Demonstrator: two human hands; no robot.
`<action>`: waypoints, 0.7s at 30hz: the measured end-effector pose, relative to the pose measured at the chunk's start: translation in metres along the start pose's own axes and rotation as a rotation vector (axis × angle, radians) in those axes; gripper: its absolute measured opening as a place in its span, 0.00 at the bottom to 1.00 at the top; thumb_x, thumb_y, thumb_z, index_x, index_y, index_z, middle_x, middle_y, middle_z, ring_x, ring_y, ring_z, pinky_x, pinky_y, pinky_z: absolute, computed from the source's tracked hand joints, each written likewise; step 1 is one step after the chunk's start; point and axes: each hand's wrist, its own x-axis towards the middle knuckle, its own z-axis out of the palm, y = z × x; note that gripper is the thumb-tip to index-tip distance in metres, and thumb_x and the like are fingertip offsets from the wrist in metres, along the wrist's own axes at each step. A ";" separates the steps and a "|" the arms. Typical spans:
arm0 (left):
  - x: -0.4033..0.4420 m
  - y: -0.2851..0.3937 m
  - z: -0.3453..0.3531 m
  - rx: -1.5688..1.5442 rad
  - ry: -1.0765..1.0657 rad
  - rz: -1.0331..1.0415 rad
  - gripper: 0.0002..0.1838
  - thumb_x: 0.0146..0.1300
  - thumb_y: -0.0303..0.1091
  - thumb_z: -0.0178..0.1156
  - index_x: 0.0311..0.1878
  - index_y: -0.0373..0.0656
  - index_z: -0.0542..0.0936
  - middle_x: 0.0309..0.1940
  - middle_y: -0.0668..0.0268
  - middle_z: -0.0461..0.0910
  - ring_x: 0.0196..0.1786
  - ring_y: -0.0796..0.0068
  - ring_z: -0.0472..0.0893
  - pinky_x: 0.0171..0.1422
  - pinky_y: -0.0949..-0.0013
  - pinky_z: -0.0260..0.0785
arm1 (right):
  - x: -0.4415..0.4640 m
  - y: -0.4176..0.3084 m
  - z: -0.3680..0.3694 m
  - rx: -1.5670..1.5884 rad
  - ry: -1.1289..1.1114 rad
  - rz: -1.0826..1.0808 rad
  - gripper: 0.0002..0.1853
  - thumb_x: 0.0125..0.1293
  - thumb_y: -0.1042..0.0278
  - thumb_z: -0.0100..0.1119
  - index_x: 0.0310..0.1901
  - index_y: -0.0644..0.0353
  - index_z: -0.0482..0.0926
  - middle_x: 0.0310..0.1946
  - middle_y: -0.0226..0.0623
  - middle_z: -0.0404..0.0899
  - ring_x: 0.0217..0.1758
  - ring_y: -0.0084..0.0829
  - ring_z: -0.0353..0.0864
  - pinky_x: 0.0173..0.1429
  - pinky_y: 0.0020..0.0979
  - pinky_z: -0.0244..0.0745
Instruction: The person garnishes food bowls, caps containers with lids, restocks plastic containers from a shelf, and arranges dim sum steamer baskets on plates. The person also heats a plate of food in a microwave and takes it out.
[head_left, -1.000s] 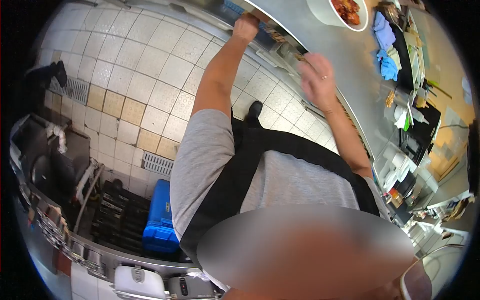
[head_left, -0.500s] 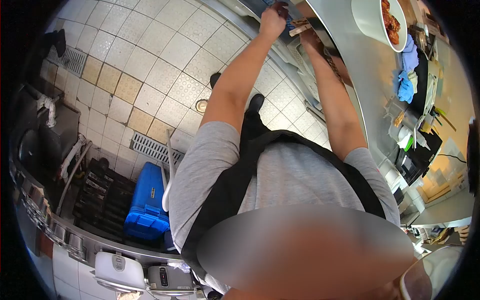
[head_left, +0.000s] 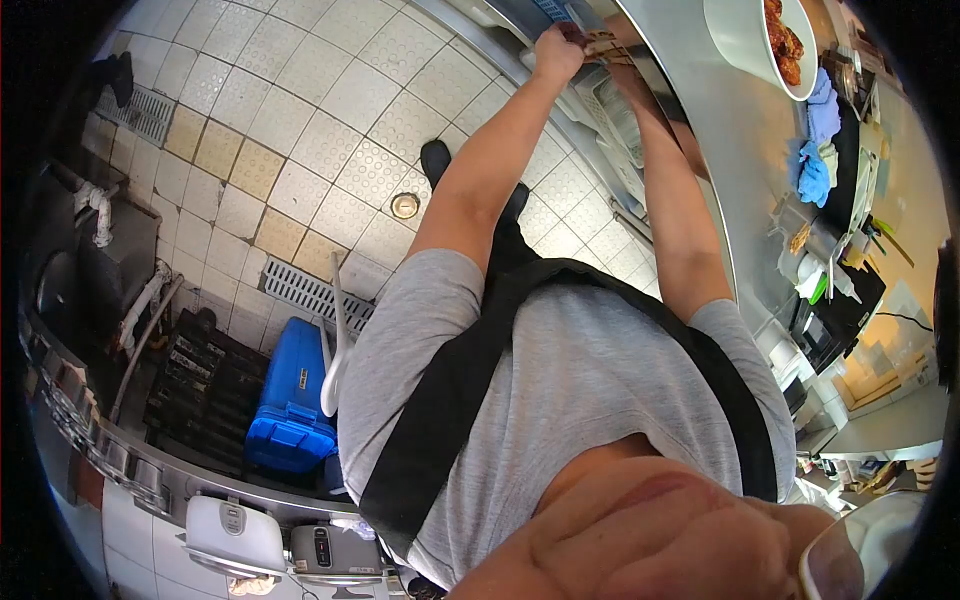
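Observation:
Both arms reach toward the underside of a steel counter (head_left: pixel 690 110). My left hand (head_left: pixel 558 52) is closed at the counter's front edge, fingers curled in; what it grips is too small and shadowed to name. Just right of it are light-brown, strip-like pieces (head_left: pixel 604 46), of a kind I cannot make out. My right hand (head_left: pixel 625 80) is beside these strips, its fingers partly hidden and blurred in the shadow by the shiny steel edge. Clear plastic containers (head_left: pixel 612 112) sit below the counter, near both hands. A blue item (head_left: pixel 552 10) lies just beyond my left hand.
On the counter stands a white tub (head_left: pixel 742 40) holding reddish-brown glazed food pieces (head_left: pixel 786 55). Blue cloths (head_left: pixel 815 170) lie behind it. A blue bin (head_left: pixel 295 400) and a white chair-like frame (head_left: pixel 338 360) are at my left, with floor drains (head_left: pixel 300 288) in the tiles.
My left hand has moved slightly down and right, closer to my right hand. The light-brown strips have shifted a little and show less clearly. One shoe shows more fully.

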 end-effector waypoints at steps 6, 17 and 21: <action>-0.010 0.020 -0.008 -0.175 -0.053 -0.112 0.18 0.46 0.18 0.61 0.43 0.28 0.72 0.32 0.57 0.78 0.34 0.65 0.82 0.32 0.65 0.79 | 0.006 0.021 0.008 -0.081 -0.180 -0.016 0.26 0.63 0.47 0.51 0.57 0.56 0.71 0.59 0.50 0.68 0.62 0.45 0.68 0.61 0.39 0.65; -0.058 0.027 -0.055 -0.523 0.045 -0.261 0.19 0.59 0.31 0.59 0.53 0.38 0.71 0.37 0.66 0.79 0.39 0.76 0.79 0.44 0.70 0.73 | -0.089 -0.058 -0.014 -0.122 0.064 0.124 0.28 0.66 0.47 0.46 0.59 0.62 0.67 0.53 0.56 0.72 0.58 0.48 0.71 0.61 0.37 0.64; -0.085 0.025 -0.097 -0.587 -0.109 -0.312 0.14 0.58 0.31 0.60 0.47 0.39 0.76 0.36 0.69 0.79 0.39 0.78 0.77 0.43 0.72 0.70 | -0.092 -0.031 0.003 0.474 0.155 0.220 0.22 0.62 0.60 0.58 0.56 0.60 0.70 0.47 0.46 0.77 0.46 0.40 0.76 0.49 0.33 0.70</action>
